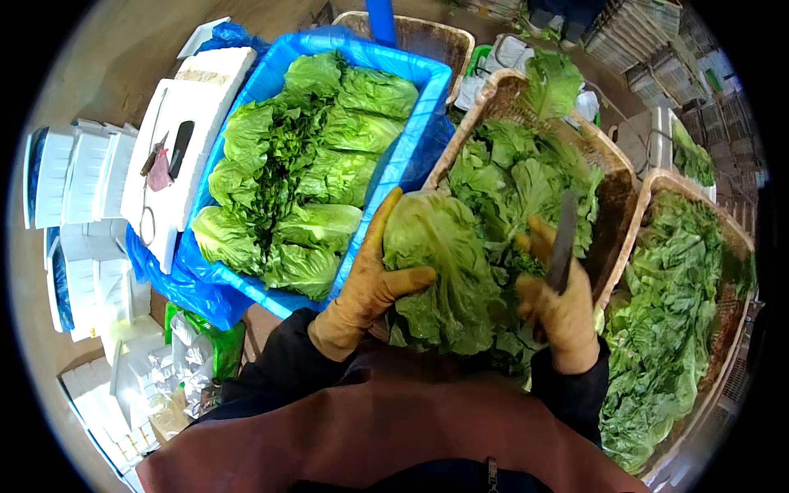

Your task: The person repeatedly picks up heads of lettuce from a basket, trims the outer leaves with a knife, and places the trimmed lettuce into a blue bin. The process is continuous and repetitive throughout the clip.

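Note:
My left hand (362, 294), in a yellowish glove, grips a green lettuce head (440, 259) from its left side, thumb and fingers spread around it. The knife (563, 242) is in my gloved right hand (565, 314), its blade pointing up and away from me. Some fingers of that hand are lifted off the handle, which is mostly hidden. Beneath and beyond the lettuce, loose leaves (526, 177) fill a brown basket (618, 197). Left of it, rows of lettuce heads (353, 131) lie in a crate lined with blue plastic (411, 152).
A white foam board (182, 131) left of the crate carries a dark-handled tool (182, 144) and small items. White foam boxes (82, 177) are stacked at far left. Another basket (649, 185) of leaves stands at the right. A blue post (381, 20) rises behind the crate.

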A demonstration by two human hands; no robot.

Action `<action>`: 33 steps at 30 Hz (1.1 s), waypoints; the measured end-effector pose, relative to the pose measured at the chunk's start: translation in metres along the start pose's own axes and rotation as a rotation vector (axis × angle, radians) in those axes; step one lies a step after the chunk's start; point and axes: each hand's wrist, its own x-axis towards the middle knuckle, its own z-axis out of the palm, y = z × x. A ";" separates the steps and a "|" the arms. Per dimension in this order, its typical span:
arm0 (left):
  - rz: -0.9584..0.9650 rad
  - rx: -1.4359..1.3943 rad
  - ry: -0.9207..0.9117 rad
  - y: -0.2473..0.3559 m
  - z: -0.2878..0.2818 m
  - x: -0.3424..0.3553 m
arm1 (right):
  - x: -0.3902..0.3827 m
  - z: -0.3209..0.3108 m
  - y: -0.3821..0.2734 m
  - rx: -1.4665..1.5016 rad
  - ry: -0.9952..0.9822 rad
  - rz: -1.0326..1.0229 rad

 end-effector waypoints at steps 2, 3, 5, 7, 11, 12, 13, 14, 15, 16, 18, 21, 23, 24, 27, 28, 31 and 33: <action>0.135 -0.120 -0.083 -0.014 -0.011 0.013 | -0.002 0.015 0.035 0.056 -0.115 -0.045; 0.201 -0.186 -0.119 -0.022 -0.015 0.017 | 0.001 0.029 0.053 -0.012 -0.144 -0.085; 0.185 -0.066 -0.007 -0.019 -0.020 0.024 | 0.000 0.050 0.056 0.180 -0.065 0.023; 0.204 0.080 0.137 -0.011 -0.022 0.027 | 0.001 0.042 0.049 0.189 0.027 0.166; 0.302 0.459 0.165 0.019 -0.015 0.035 | -0.002 -0.010 0.071 0.536 -0.098 0.216; 0.283 0.467 0.124 0.026 -0.012 0.040 | -0.010 -0.018 0.079 0.440 -0.030 0.130; 0.265 0.488 0.096 0.035 -0.011 0.042 | -0.017 -0.021 0.085 0.247 0.062 0.016; 0.252 0.515 0.078 0.043 -0.013 0.043 | -0.019 -0.025 0.087 0.035 0.119 -0.102; 0.184 0.518 0.118 0.042 -0.016 0.046 | -0.021 -0.027 0.086 -0.153 0.161 -0.195; 0.148 0.451 0.055 0.035 -0.015 0.043 | -0.029 -0.030 0.083 -0.344 0.221 -0.266; 0.097 0.356 -0.028 0.016 -0.008 0.028 | -0.031 -0.034 0.081 -0.397 0.203 -0.364; -0.017 0.137 -0.189 -0.028 0.009 0.009 | -0.040 0.005 0.070 -0.145 0.079 -0.165; -0.103 -0.235 -0.123 -0.025 0.011 0.007 | -0.036 0.011 0.058 -0.450 -0.131 -0.250; -0.070 -0.219 -0.155 -0.016 0.004 0.009 | -0.036 0.014 0.050 -0.475 -0.184 -0.283; -0.009 -0.114 -0.193 0.006 -0.025 0.011 | -0.029 0.005 0.029 -0.228 -0.039 -0.053; 0.057 0.093 -0.178 0.009 -0.038 0.011 | -0.026 0.009 0.019 -0.034 0.059 -0.020; 0.106 0.648 -0.198 0.014 -0.065 0.015 | -0.003 0.031 -0.002 -0.186 0.139 -0.134; 0.125 0.908 -0.337 0.022 -0.054 0.012 | 0.015 0.045 0.000 -0.299 -0.110 -0.027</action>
